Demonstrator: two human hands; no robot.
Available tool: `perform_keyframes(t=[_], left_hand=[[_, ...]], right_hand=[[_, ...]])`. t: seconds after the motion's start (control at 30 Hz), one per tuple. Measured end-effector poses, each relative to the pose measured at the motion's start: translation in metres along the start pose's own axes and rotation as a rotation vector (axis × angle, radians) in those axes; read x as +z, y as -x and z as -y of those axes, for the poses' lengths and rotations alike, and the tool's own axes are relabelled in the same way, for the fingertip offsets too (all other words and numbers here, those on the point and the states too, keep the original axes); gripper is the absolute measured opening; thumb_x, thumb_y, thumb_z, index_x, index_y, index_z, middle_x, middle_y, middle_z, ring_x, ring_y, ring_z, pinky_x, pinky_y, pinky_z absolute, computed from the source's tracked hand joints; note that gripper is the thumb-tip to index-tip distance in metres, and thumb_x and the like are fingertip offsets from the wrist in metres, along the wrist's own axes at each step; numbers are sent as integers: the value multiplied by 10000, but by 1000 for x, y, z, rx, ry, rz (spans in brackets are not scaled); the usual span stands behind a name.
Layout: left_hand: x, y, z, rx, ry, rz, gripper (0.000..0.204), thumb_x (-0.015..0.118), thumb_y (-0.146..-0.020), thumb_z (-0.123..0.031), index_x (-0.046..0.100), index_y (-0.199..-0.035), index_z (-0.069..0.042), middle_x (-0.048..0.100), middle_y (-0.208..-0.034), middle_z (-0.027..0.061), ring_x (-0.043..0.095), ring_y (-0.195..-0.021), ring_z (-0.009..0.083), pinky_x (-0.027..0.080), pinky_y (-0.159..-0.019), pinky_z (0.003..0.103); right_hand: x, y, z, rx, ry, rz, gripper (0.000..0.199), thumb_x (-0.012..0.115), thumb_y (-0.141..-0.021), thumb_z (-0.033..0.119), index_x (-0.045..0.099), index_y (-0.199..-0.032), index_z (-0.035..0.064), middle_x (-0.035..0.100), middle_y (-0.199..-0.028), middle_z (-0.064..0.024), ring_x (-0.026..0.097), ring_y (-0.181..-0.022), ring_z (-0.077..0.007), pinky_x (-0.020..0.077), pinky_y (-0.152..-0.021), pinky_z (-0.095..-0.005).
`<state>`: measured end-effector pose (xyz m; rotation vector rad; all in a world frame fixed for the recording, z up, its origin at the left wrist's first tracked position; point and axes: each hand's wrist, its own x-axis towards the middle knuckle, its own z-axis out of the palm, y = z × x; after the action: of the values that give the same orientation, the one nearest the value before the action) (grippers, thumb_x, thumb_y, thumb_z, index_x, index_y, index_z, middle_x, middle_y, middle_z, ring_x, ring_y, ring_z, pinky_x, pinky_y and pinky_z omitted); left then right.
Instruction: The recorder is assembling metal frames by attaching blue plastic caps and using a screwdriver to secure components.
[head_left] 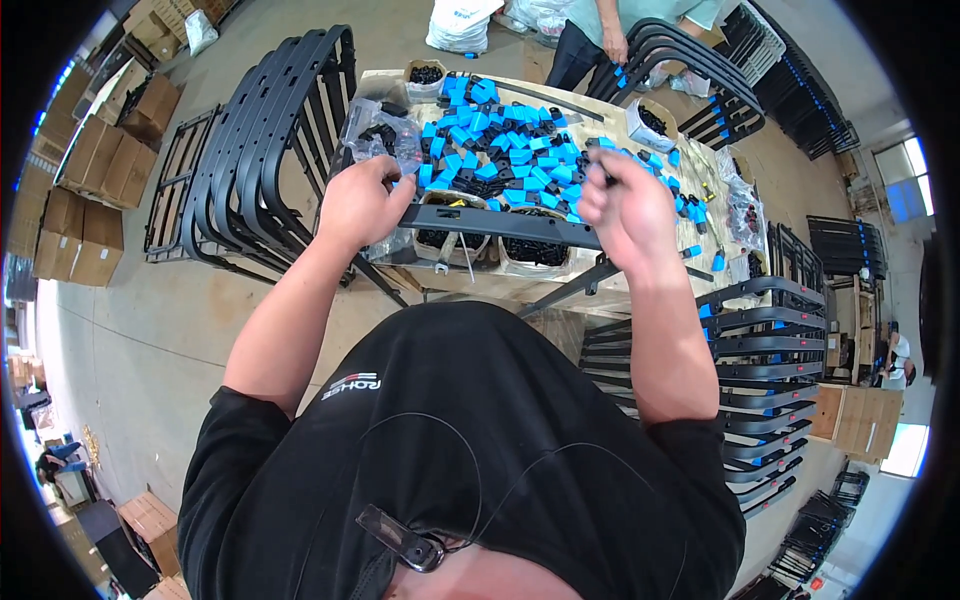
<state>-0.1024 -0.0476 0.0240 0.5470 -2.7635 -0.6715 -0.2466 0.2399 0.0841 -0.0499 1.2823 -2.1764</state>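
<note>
Black bar (520, 225): L end hidden by curled L hand (366, 204); R hand (634, 214) half-curled, blurred; can't tell either's grip.

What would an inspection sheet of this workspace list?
Surface: wooden table, heavily covered.
Main things: dark metal bar across the table's near side.
Clutter: piled blue-and-black parts, clear plastic bag, boxes of small black pieces.
Hands: left hand at the bar's left end; right hand raised and curled near its right end; grips unclear.
Cables: thin cord across the black shirt.
Surroundings: stacked black frames, cardboard boxes, another person's hand.
</note>
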Motion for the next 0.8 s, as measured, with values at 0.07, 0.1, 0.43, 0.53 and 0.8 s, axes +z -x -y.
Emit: perform_keyframes(t=[0.07, 0.1, 0.43, 0.53, 0.8], left_hand=[[1, 1, 0, 4, -13, -23, 364, 633, -899, -383, 730, -963, -38, 732, -901, 177, 705, -875, 363, 549, -804, 454], [1, 2, 0, 10, -16, -21, 364, 633, -899, -383, 730, -963, -38, 732, -901, 177, 705, -875, 363, 549, -804, 454], [12, 13, 9, 211, 76, -244, 129, 701, -835, -176, 667, -851, -52, 676, -793, 117, 657, -761, 339, 521, -706, 439], [18, 46, 12, 435, 129, -478, 176, 709, -751, -9, 632, -902, -55, 651, -850, 104, 612, -763, 307, 479, -727, 395], [82, 100, 43, 12, 352, 239, 182, 707, -821, -73, 653, -985, -17, 665, -902, 138, 646, -833, 338, 528, -784, 423]], right_hand=[[17, -39, -4, -23, 90, 81, 146, 543, -984, 101, 585, -1041, -27, 471, -765, -35, 427, -645, -135, 357, -560, -308], [28, -57, -4, -17, 127, 125, 148, 546, -982, 98, 583, -1037, -35, 465, -761, -34, 424, -645, -133, 358, -563, -308], [-4, -199, -88, 125, 624, -137, 140, 558, -1004, 195, 605, -923, 92, 372, -622, 42, 292, -477, -97, 219, -439, -301], [1, -211, -91, 121, 373, -46, 237, 642, -977, 210, 569, -783, 95, 401, -622, 37, 320, -496, -101, 225, -448, -301], [14, -205, -77, 44, 220, 15, 268, 701, -976, 268, 593, -866, 48, 514, -757, -2, 431, -628, -100, 367, -515, -282]])
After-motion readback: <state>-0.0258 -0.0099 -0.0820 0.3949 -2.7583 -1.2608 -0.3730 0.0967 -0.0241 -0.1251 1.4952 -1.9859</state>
